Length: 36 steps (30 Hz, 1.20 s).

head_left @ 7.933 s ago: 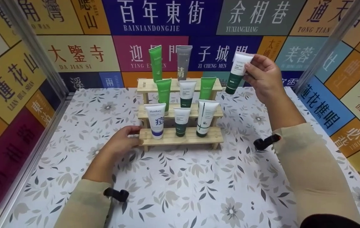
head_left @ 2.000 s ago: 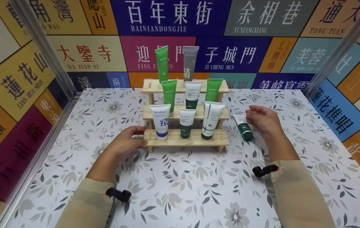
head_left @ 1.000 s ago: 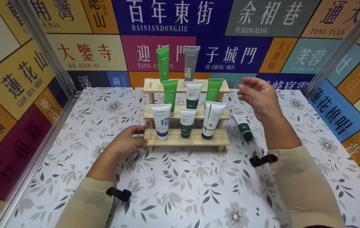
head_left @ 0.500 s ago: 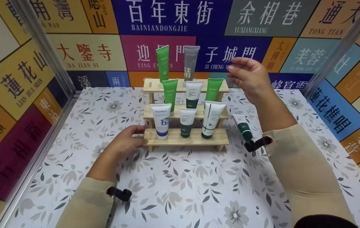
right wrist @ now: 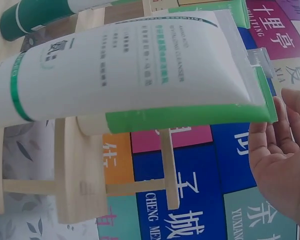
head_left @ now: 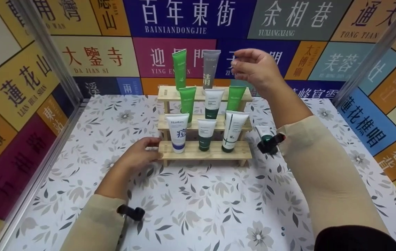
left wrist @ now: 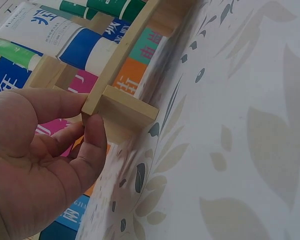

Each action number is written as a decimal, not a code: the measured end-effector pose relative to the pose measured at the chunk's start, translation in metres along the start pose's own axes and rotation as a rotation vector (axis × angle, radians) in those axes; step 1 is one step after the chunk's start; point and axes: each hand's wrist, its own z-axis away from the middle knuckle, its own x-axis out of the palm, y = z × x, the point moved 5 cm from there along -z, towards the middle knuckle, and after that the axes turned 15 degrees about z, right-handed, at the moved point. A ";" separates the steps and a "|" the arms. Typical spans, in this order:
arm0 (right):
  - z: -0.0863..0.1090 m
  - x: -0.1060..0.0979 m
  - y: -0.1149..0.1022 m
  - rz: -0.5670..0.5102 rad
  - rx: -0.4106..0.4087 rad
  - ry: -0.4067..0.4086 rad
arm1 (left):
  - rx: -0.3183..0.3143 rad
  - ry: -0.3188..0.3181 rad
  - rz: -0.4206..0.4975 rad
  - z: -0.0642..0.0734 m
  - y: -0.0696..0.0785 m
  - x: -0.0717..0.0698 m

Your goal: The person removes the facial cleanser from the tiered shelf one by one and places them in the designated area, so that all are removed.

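Observation:
A three-tier wooden display stand (head_left: pixel 204 154) holds several squeeze tubes standing on their caps. My left hand (head_left: pixel 137 155) pinches the left end of its lowest shelf; the left wrist view has thumb and fingers at the shelf's corner (left wrist: pixel 92 104). My right hand (head_left: pixel 257 71), fingers loosely bent and holding nothing, is raised at the top tier's right side, close to the grey tube (head_left: pixel 211 69). Left of that stands a green tube (head_left: pixel 180 71). In the right wrist view a large white tube (right wrist: pixel 115 75) fills the foreground, with the hand beyond its crimped end.
One white-and-dark-green tube (head_left: pixel 262 131) lies on the floral tablecloth (head_left: pixel 198 209) right of the stand, partly hidden by the right wrist's camera (head_left: pixel 271 143). Printed sign panels (head_left: pixel 278 21) wall the table's back and sides.
Earlier my right hand held the white-and-dark-green tube in the air; it was then laid down right of the stand. Since then that hand has risen leftward toward the top tier. The left hand stays put.

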 end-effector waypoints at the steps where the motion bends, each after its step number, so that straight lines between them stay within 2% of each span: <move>1: -0.002 0.001 -0.002 0.003 0.005 -0.004 | -0.002 0.001 0.001 0.000 0.000 0.000; 9: -0.014 0.013 -0.011 0.059 -0.012 -0.032 | -0.003 0.007 -0.018 -0.002 0.000 -0.002; 13: -0.020 0.019 -0.014 0.065 -0.020 -0.046 | 0.024 0.001 -0.021 -0.002 0.000 -0.001; 16: -0.024 0.024 -0.015 0.109 -0.022 -0.066 | 0.032 0.001 -0.030 -0.001 0.000 -0.001; 23: -0.029 0.032 -0.014 0.226 0.003 -0.097 | -0.006 0.005 -0.029 0.000 0.000 -0.001; 36: -0.034 0.038 -0.011 0.317 0.061 -0.107 | -0.027 0.013 -0.064 -0.001 -0.001 -0.003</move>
